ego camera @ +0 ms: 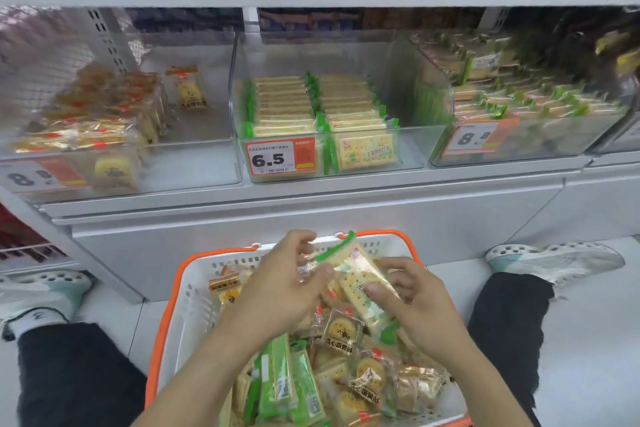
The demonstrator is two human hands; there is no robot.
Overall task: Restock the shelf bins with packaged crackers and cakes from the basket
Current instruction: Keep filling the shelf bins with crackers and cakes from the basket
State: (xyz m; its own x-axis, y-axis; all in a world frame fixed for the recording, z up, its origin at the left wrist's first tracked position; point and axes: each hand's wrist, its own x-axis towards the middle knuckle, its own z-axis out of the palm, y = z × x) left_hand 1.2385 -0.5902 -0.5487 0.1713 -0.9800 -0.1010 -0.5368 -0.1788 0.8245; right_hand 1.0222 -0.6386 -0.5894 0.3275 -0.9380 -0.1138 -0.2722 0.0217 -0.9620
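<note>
cracker pack (pixel 360 282) held over basket (pixel 194 291), pinched between my left hand (pixel 280 288) and right hand (pixel 412 302). i judge it light, slippery, brittle inside; grip flat faces, then green-packet bin (pixel 408 146).

A price tag (pixel 280 158) reads 6.5; 2 pale sneakers (pixel 554 258) rest on the floor (pixel 588 357).

White basket (pixel 194 291) w/ orange rim, green-edged cracker pack (pixel 356 274).
</note>
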